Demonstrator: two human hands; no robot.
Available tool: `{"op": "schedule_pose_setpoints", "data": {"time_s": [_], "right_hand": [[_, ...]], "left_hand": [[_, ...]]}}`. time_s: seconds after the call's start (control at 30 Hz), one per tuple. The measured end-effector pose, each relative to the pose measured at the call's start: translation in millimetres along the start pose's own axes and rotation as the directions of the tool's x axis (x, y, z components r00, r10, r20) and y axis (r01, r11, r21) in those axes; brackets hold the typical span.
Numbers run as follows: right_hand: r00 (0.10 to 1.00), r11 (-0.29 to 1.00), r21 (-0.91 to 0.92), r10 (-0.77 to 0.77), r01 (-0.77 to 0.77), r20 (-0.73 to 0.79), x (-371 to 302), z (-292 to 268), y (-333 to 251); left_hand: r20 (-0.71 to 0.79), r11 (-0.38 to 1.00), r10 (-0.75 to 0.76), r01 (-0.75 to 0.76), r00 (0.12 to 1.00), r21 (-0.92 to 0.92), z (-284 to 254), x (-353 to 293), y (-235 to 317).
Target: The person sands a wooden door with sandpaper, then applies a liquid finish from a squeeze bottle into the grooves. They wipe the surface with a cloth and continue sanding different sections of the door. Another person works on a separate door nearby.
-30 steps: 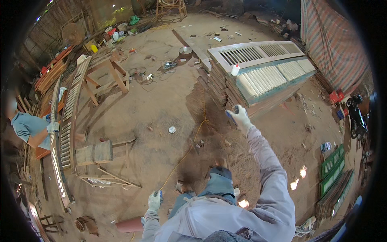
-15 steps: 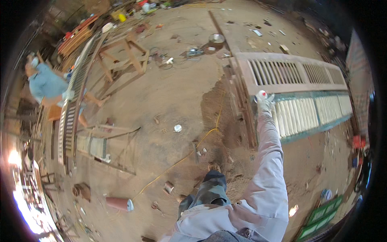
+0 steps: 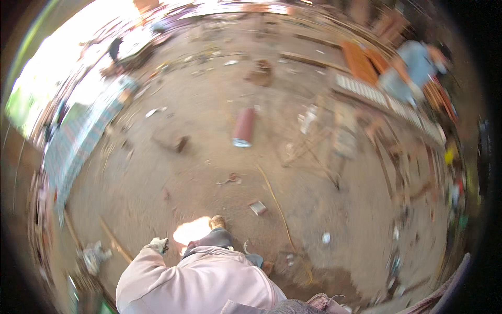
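Note:
My left hand point(image 3: 158, 244), in a pale glove with dark fingertips, hangs low at my left side over the dirt floor point(image 3: 204, 178). Its fingers look curled, and whatever they may hold is too small and blurred to make out. A patch of sunlight point(image 3: 192, 230) lies on the ground beside it, close to my shoe point(image 3: 217, 222). My right hand is out of view. A wooden strip point(image 3: 116, 240) on the ground is the nearest loose thing to my left hand.
Ahead lie a red cylinder point(image 3: 244, 127), a small tin point(image 3: 257, 208) and a yellow cord point(image 3: 277, 201). At far right a person in blue point(image 3: 410, 73) bends over a slatted panel point(image 3: 387, 102). A striped sheet point(image 3: 86, 141) stretches along the left.
My view has swung far to the left. My right hand, earlier on the slatted panels holding a small white and red thing, has left the picture; my left hand has come into it.

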State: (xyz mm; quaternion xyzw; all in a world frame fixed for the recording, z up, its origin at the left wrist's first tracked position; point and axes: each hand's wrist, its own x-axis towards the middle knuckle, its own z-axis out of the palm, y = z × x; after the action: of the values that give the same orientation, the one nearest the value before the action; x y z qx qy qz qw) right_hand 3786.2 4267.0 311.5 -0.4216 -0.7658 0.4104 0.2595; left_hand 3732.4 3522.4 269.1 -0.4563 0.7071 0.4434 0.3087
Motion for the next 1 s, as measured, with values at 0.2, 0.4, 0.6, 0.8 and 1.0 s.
{"op": "schedule_pose_setpoints", "data": {"time_s": [0.2,0.4,0.6,0.8,1.0], "right_hand": [[0.964,0.977,0.095,0.167,-0.19,0.207,33.3,158.7,-64.8],[0.975,0.931,0.298,0.175,-0.21,0.139,87.3,286.5,-141.1],[0.905,0.906,-0.077,-0.403,0.415,0.139,152.2,508.6,-305.3],[0.78,0.898,0.059,-0.409,0.436,0.473,143.3,767.3,-496.8],[0.383,0.867,0.393,-0.49,0.306,0.783,43.6,1006.2,-684.3]], "left_hand": [[0.074,0.955,-0.034,0.01,0.997,0.296,25.4,26.4,10.9],[0.209,0.864,0.027,-0.127,0.978,0.486,-15.1,53.7,185.0],[-0.016,0.927,0.231,-0.216,0.973,0.306,-77.3,199.6,363.3],[-0.252,0.967,0.204,-0.234,0.946,-0.097,-123.2,314.6,481.1],[-0.125,0.814,-0.249,0.137,0.961,-0.564,-165.9,335.3,481.7]]}}
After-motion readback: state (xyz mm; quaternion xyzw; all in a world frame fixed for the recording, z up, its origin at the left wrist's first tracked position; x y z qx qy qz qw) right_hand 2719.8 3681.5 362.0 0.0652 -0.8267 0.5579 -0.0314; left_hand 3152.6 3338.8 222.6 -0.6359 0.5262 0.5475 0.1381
